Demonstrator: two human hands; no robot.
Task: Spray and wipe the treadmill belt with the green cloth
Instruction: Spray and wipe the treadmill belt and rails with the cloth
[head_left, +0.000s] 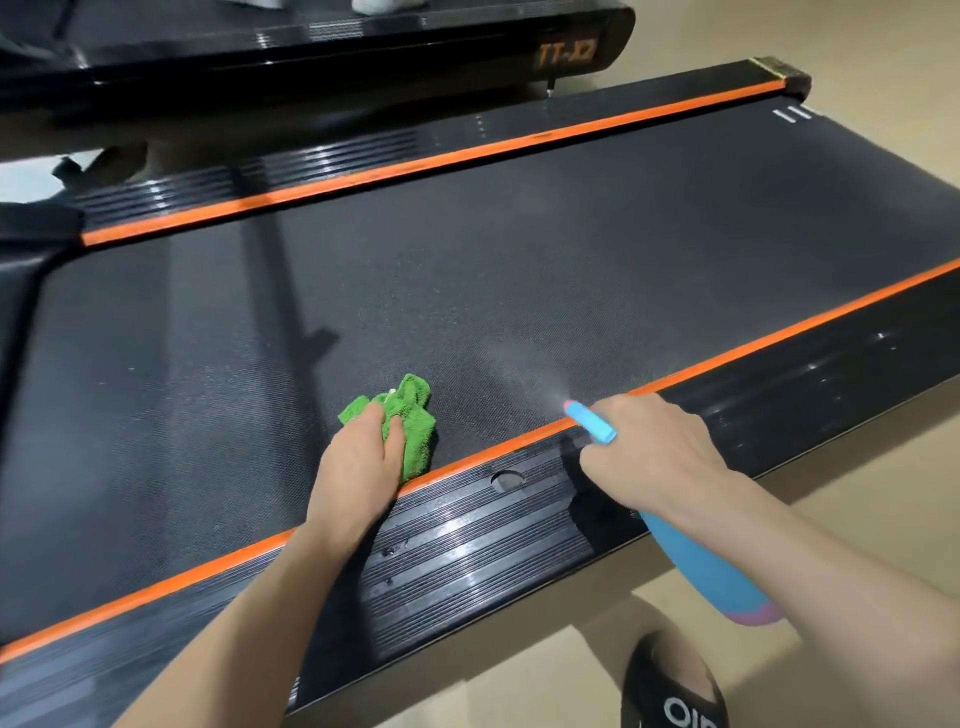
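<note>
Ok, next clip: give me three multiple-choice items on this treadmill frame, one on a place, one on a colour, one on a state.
1. Where does the green cloth lie?
A. On the belt beside the near orange stripe
B. On the floor
C. On the far side rail

2. What colour is the body of the spray bottle?
A. Red
B. Blue
C. White

3. What is the right hand doing?
A. Resting flat on the rail
B. Hanging idle
C. Holding the bottle while mist leaves the nozzle

Answers:
1. A: the cloth sits on the treadmill belt under the left hand, next to the near orange stripe.
2. B: the body below the hand is blue, pinkish at the base.
3. C: the fingers are curled round the bottle's head, and a pale spray cone fans out over the belt.
</note>
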